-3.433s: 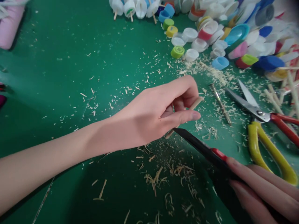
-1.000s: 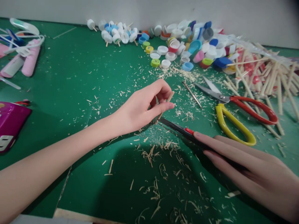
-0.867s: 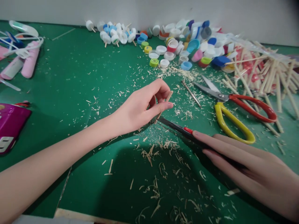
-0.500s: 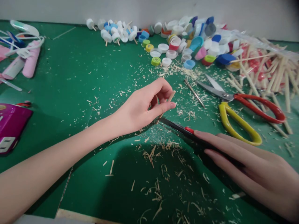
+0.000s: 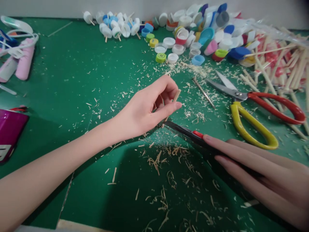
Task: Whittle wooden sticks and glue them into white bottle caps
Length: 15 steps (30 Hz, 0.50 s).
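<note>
My left hand [image 5: 154, 106] is closed in a pinch on a short wooden stick [image 5: 177, 94], whose upper end shows above the thumb. The stick's lower end pokes out under the hand. My right hand [image 5: 260, 174] is wrapped round a black utility knife [image 5: 185, 131] with a red slider. The knife's blade tip meets the lower end of the stick, below my left thumb. Thin wood shavings [image 5: 166, 161] are scattered on the green tabletop [image 5: 60, 122] beneath both hands.
Scissors [image 5: 238, 95] with one red and one yellow handle lie open on the right, beside a thin metal rod [image 5: 204, 92]. Bottle caps [image 5: 178, 49] are heaped at the back, near caps joined with sticks [image 5: 116, 27]. Wooden sticks [image 5: 294, 67] and a purple box [image 5: 12, 132] flank the area.
The view has shifted slightly, so the scissors and caps sit a little farther right and higher. Both hands keep their hold, with the blade still at the stick's lower end.
</note>
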{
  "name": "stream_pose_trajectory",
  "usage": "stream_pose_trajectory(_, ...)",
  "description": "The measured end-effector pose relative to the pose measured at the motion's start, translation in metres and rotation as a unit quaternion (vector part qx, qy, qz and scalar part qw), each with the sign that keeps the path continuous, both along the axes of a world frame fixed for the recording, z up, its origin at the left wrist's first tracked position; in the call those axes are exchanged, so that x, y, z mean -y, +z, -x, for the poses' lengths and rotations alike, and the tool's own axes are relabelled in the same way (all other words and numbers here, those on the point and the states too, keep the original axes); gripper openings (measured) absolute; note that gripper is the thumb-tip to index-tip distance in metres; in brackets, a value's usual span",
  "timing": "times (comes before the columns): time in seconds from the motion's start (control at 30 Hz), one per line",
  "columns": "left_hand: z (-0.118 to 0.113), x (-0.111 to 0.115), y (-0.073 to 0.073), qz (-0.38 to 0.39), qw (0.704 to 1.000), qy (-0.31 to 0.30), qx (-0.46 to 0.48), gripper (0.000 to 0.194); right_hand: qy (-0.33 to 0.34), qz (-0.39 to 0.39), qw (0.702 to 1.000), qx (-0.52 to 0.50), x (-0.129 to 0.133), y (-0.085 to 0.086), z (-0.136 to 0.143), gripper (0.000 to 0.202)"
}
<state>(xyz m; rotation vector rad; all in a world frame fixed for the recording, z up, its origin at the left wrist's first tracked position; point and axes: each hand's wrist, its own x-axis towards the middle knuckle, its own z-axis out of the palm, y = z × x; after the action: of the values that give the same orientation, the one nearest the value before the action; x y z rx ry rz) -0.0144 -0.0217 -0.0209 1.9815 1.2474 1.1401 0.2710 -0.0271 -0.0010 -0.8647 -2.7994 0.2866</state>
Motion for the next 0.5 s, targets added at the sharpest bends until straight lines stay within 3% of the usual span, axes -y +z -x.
stream_pose_trajectory(0.5,0.0008,-0.0006,0.0001,-0.024,1.000,-0.014,-0.007,0.009,0.016,-0.062,0.998,0.021,0.0071,-0.0046,-0.0039,0.058)
